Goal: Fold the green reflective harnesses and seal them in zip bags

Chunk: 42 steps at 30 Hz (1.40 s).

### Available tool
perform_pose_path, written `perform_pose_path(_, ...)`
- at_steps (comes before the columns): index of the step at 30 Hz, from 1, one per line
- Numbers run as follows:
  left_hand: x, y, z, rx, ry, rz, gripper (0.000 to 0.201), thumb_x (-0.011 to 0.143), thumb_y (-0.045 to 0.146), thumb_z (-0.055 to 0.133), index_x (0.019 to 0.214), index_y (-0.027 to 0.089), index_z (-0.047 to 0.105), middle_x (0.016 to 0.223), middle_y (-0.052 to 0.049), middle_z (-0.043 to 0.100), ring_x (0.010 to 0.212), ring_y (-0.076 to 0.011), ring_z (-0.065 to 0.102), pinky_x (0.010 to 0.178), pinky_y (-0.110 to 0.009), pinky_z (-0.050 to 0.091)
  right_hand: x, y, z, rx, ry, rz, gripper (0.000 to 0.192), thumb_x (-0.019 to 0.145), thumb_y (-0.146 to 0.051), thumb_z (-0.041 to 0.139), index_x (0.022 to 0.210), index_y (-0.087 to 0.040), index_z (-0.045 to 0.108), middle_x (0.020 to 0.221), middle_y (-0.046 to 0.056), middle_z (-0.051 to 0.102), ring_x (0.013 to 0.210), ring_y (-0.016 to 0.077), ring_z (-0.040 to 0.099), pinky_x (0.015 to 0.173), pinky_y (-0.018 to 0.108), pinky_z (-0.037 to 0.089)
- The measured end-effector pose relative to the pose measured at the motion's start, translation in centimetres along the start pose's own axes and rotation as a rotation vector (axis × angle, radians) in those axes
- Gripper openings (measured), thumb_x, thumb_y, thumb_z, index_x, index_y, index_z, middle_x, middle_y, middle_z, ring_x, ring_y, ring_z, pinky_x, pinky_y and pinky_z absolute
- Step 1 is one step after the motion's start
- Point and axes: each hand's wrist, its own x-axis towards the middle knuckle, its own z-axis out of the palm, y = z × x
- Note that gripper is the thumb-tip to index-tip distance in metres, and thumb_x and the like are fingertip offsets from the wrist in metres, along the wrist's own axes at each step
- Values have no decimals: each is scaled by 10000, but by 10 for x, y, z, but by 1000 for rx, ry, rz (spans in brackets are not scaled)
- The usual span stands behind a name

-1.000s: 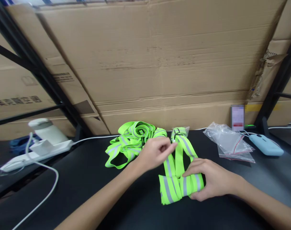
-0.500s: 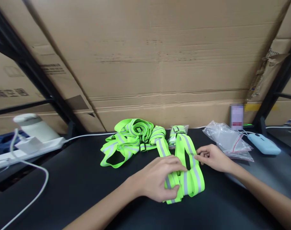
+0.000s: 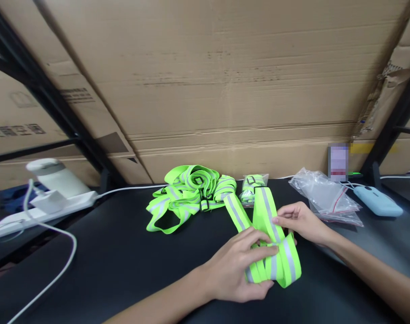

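Flat neon webbing strap, grey-striped, folded

The folded strap is fluorescent yellow-green with a silver-grey stripe down its middle. The loose heap of straps at the far middle shows the same green with grey stripes and small black buckles. The bench is black. The cardboard boxes behind are plain brown. The power strip on the left is white, its cable too. The plastic bags on the right are clear with a red line. The small device is pale blue.
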Motion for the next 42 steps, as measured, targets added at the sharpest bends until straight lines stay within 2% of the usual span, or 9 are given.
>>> perform_pose_path(6,0,7,-1,156,52,170,416,857,330,679,1245,192,620,1125,-143,677,924,-252,639,821,-370,545,3,9,6,-4,40,-39,361,794,-523,799,793,-166,750,594,-32,602,405,65,459,384,203,363)
perform_pose_path(13,-1,1,2,100,9,75,484,825,356,712,1268,181,625,1117,-114,677,916,-232,637,854,-361,549,5,14,5,-72,68,29,397,719,-472,852,875,-188,624,569,-25,636,476,138,576,448,237,388)
perform_pose_path(17,0,0,-5,115,1,46,524,830,453,731,1289,219,634,1161,-121,644,990,-260,615,896,-415,512,4,15,1,-292,266,-134,517,672,-353,883,720,-238,380,563,-93,490,504,91,418,489,225,326)
perform_pose_path(20,-3,0,-12,196,63,54,626,774,564,759,1277,213,633,1087,-125,619,916,-265,596,814,-429,496,-2,8,1,-318,237,-191,576,755,-396,821,629,-236,281,541,-95,367,514,81,293,493,235,269)
perform_pose_path(24,-11,-3,-17,245,70,135,557,779,582,759,1113,152,645,904,-88,619,728,-200,547,660,-342,465,-17,-11,0,-285,-41,-185,506,773,-459,818,578,-204,427,583,-43,486,552,106,391,536,256,345)
perform_pose_path(28,-17,-7,-20,264,72,135,392,825,480,751,1025,159,648,897,-99,643,737,-194,581,618,-299,469,-28,-27,0,-554,-207,-275,392,590,-462,942,760,-209,695,755,-5,633,698,165,530,632,281,409)
perform_pose_path(34,-16,-12,-20,183,178,76,376,764,337,773,1070,156,654,888,-98,696,712,-190,623,644,-297,530,-32,-30,4,-772,-265,-260,643,540,-415,959,1116,-256,720,1095,27,678,966,248,647,866,340,493)
perform_pose_path(38,-14,-17,-19,74,243,34,380,740,268,801,1076,147,672,868,-87,728,712,-188,656,661,-286,546,-31,-26,3,-761,-242,-282,440,778,-420,833,1182,-272,739,1153,55,668,1029,250,657,907,347,506)
perform_pose_path(42,-11,-22,-22,-28,270,-167,282,749,289,808,986,164,719,843,-63,738,730,-188,683,701,-288,551,-26,-21,0,-669,-130,-287,405,834,-447,794,1191,-269,724,1120,44,726,1017,246,679,927,355,501)
